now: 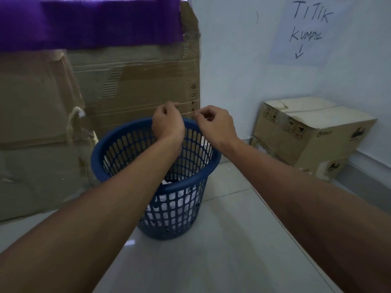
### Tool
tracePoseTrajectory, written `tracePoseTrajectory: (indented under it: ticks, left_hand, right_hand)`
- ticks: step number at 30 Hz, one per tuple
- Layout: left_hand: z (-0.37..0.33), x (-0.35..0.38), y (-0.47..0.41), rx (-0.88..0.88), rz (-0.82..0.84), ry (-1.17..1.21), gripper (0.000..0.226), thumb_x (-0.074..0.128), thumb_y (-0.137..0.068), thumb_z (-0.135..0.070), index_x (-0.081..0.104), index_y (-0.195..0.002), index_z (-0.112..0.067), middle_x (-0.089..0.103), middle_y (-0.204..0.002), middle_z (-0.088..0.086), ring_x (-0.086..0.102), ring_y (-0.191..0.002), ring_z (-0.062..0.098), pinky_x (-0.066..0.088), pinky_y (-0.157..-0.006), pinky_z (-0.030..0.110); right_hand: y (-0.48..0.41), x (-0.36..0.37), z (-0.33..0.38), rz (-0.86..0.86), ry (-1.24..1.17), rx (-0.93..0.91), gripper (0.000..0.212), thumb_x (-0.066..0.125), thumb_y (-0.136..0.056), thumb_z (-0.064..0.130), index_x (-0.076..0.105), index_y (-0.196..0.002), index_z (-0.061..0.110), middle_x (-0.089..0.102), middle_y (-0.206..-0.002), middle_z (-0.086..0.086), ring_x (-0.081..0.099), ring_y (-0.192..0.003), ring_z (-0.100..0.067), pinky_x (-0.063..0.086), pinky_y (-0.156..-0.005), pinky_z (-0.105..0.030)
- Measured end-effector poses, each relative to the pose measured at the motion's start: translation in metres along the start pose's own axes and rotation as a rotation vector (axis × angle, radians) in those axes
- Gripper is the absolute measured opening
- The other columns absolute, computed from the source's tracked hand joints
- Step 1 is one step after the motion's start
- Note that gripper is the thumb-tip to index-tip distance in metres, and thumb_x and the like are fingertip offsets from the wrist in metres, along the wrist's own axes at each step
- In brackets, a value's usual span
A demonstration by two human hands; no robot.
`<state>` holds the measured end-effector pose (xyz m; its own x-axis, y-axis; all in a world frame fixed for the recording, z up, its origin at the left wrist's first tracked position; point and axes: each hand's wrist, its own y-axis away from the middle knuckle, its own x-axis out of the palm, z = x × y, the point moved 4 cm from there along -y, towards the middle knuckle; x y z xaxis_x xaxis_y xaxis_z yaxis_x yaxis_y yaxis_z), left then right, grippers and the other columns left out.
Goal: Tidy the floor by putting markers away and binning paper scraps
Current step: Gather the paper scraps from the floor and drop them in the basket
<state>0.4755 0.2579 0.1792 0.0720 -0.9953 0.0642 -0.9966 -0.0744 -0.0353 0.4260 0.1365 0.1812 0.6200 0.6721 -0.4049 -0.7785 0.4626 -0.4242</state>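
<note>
Held left hand [167, 123] and right hand [213, 125], fingers curled, grip on anything impossible to tell, over the far rim of the bin [99, 166], paper scraps [175, 205] piled inside; risked dropping bits beyond that rim onto the floor [222, 250].

The basket [96, 161] is dark blue, its wall patterned with rows of upright slots, and white paper scraps [179, 205] show through them. Behind it a brown cardboard sheet [137, 81] carries darker tape bands and a purple cloth [84, 24] across its top. The wall [232, 60] is pale bluish white with a white sign [304, 32] lettered in black, the box [313, 134] is tan with black printed symbols, and the floor [222, 250] is glossy off-white tile with thin lines.
</note>
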Motion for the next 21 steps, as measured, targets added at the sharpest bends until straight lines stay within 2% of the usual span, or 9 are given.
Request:
tracePoseTrajectory:
  ticks: [2,4,7,12,15,19,21]
  left_hand:
    - [0.001,0.011,0.006,0.045,0.148,-0.070,0.027,0.041,-0.101,-0.031,0.068,-0.102,-0.027,0.063,-0.087,-0.012,0.052,-0.067,-0.001,0.037,-0.054,0.018]
    - [0.001,0.023,0.014,0.113,0.273,-0.166,0.024,0.044,-0.101,-0.031,0.067,-0.104,-0.024,0.066,-0.092,-0.011,0.055,-0.072,-0.001,0.040,-0.058,0.018]
    - [0.001,0.040,0.028,0.198,0.332,-0.219,0.018,0.048,-0.100,-0.031,0.064,-0.103,-0.024,0.065,-0.093,-0.012,0.057,-0.081,0.000,0.041,-0.064,0.020]
    - [0.003,0.065,0.048,0.256,0.409,-0.254,0.016,0.050,-0.098,-0.031,0.065,-0.102,-0.025,0.067,-0.098,-0.012,0.058,-0.089,0.000,0.040,-0.067,0.018]
    - [0.011,0.080,0.066,0.344,0.459,-0.287,0.015,0.052,-0.097,-0.030,0.066,-0.101,-0.028,0.066,-0.099,-0.016,0.059,-0.088,-0.002,0.043,-0.069,0.017]
    - [0.031,0.107,0.097,0.469,0.541,-0.361,0.014,0.053,-0.095,-0.027,0.067,-0.097,-0.030,0.068,-0.095,-0.016,0.060,-0.078,-0.008,0.047,-0.066,0.015]
    - [0.044,0.122,0.113,0.488,0.591,-0.381,0.013,0.055,-0.094,-0.026,0.067,-0.094,-0.030,0.068,-0.091,-0.014,0.060,-0.076,-0.006,0.045,-0.063,0.015]
  right_hand:
    - [0.000,-0.008,-0.002,-0.051,0.013,-0.017,0.016,0.060,-0.093,0.020,0.075,-0.088,0.018,0.070,-0.078,0.012,0.064,-0.073,0.000,0.049,-0.063,-0.012]
    - [0.000,-0.019,-0.004,-0.088,0.008,-0.017,0.017,0.060,-0.093,0.019,0.075,-0.087,0.017,0.071,-0.077,0.010,0.067,-0.073,-0.004,0.053,-0.065,-0.017]
    - [0.002,-0.039,-0.012,-0.143,0.004,0.004,0.017,0.060,-0.092,0.020,0.075,-0.085,0.017,0.072,-0.075,0.008,0.069,-0.073,-0.008,0.055,-0.067,-0.022]
    - [0.012,-0.074,-0.027,-0.175,0.000,0.040,0.017,0.059,-0.092,0.019,0.074,-0.084,0.015,0.073,-0.077,0.003,0.070,-0.078,-0.016,0.060,-0.077,-0.038]
    - [0.023,-0.100,-0.037,-0.218,0.011,0.052,0.018,0.060,-0.092,0.018,0.073,-0.084,0.010,0.073,-0.077,-0.001,0.069,-0.076,-0.018,0.058,-0.073,-0.036]
    - [0.043,-0.143,-0.058,-0.296,0.094,0.069,0.018,0.062,-0.090,0.018,0.073,-0.079,0.010,0.070,-0.070,0.004,0.063,-0.065,-0.008,0.049,-0.060,-0.020]
    - [0.056,-0.166,-0.074,-0.324,0.136,0.107,0.019,0.062,-0.091,0.018,0.073,-0.078,0.010,0.070,-0.070,0.002,0.066,-0.069,-0.014,0.051,-0.064,-0.027]
